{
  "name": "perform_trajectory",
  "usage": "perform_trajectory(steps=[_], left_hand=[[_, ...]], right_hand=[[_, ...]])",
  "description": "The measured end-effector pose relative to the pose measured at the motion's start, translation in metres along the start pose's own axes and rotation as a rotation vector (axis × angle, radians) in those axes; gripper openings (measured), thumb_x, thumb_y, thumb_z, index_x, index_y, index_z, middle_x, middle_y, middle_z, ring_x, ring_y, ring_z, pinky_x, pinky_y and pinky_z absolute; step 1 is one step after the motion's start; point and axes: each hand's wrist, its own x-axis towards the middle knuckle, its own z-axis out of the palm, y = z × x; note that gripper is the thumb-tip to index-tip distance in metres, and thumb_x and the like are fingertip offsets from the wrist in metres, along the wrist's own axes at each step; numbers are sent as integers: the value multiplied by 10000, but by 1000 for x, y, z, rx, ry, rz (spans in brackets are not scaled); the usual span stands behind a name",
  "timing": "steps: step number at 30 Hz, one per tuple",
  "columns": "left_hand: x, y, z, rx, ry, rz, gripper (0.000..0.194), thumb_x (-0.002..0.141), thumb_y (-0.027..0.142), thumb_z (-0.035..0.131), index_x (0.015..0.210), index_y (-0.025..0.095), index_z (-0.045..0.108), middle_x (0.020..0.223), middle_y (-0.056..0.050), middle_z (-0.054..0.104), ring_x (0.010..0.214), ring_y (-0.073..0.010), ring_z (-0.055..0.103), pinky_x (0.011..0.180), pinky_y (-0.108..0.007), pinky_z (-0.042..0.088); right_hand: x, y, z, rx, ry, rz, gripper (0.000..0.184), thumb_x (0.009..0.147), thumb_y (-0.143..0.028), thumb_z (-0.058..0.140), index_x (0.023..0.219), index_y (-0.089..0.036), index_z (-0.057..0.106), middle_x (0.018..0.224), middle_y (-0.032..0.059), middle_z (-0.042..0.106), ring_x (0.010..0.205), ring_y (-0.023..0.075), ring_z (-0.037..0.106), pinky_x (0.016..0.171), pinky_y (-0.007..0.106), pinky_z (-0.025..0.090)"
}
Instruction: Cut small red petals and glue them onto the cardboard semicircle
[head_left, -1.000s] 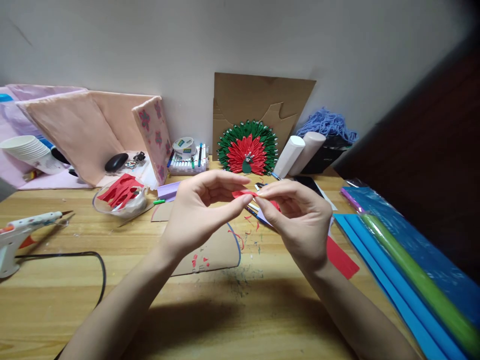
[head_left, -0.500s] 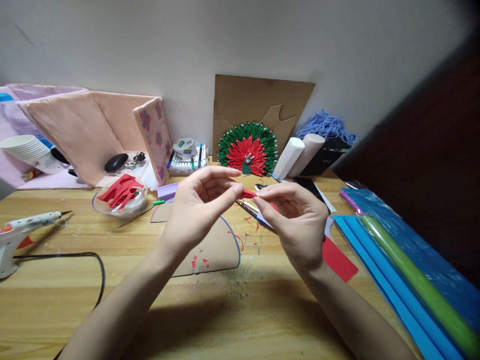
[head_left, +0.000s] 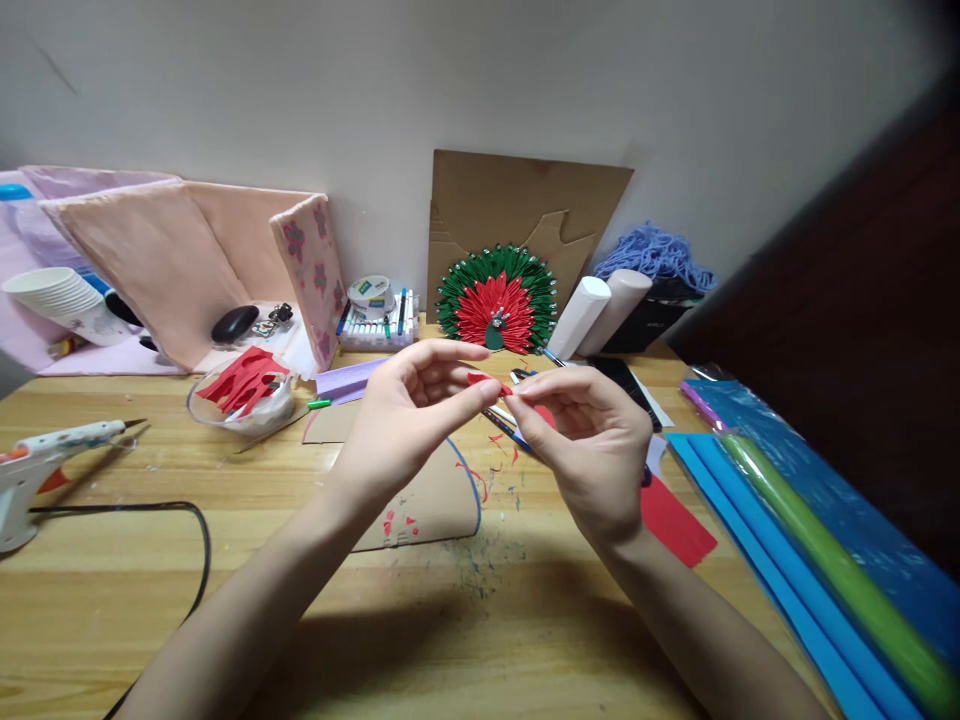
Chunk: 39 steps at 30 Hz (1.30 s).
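A small strip of red paper (head_left: 506,391) is stretched between my two hands, above the middle of the table. My left hand (head_left: 416,405) pinches one end with thumb and fingers. At the other end, my right hand (head_left: 589,430) grips it between thumb and forefinger. Part of the strip is hidden by the fingertips. Beneath my hands lies a curved cardboard piece (head_left: 427,495) with a blue edge, with tiny red scraps on it. Behind them, a red and green peacock fan (head_left: 495,300) leans against a brown cardboard sheet (head_left: 517,195).
A glue gun (head_left: 60,450) with a black cord (head_left: 172,508) lies at the left. Near it stands a clear bowl (head_left: 259,415) of red pieces. A red sheet (head_left: 679,520) and rolled blue and green sheets (head_left: 810,530) lie at the right. Markers (head_left: 379,325) stand behind.
My left thumb has shifted slightly right and down along the red paper, and the strip now shows above that thumb. The right hand has barely moved.
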Motion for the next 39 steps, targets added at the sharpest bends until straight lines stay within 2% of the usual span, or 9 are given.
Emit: perform_trajectory(steps=[8, 13, 19, 26, 39], left_hand=[[-1, -2, 1, 26, 25, 53, 306, 665, 266, 741, 929, 154, 635, 876, -48, 670, 800, -138, 627, 734, -235, 517], [0, 2, -3, 76, 18, 61, 330, 667, 266, 737, 958, 154, 630, 920, -64, 672, 820, -151, 631, 725, -242, 522], [1, 2, -8, 145, -98, 29, 352, 687, 256, 718, 1005, 142, 619, 873, -65, 665, 787, -145, 627, 705, -247, 524], [0, 3, -6, 120, -112, 22, 378, 665, 259, 734, 1002, 136, 617, 890, -75, 668, 792, -155, 629, 727, -270, 522], [3, 3, -6, 107, -101, -14, 303, 696, 276, 709, 953, 133, 635, 877, -75, 686, 797, -156, 639, 742, -273, 524]], right_hand=[[1, 1, 1, -44, -34, 60, 104, 729, -181, 700, 805, -198, 631, 766, 0, 658, 730, 132, 639, 694, 269, 559], [7, 0, -3, 34, -170, 189, 158, 741, -247, 698, 878, -204, 633, 856, 17, 679, 788, 142, 653, 747, 290, 558], [14, 7, -9, 152, -337, 399, 129, 752, -299, 686, 779, -183, 637, 777, 11, 688, 758, 137, 659, 728, 279, 546], [12, 13, -8, 239, -300, 420, 115, 762, -302, 674, 768, -196, 631, 712, -16, 653, 656, 106, 609, 624, 235, 498], [11, 16, -5, 200, -240, 443, 157, 766, -344, 656, 773, -188, 637, 700, 0, 634, 634, 114, 579, 625, 254, 489]])
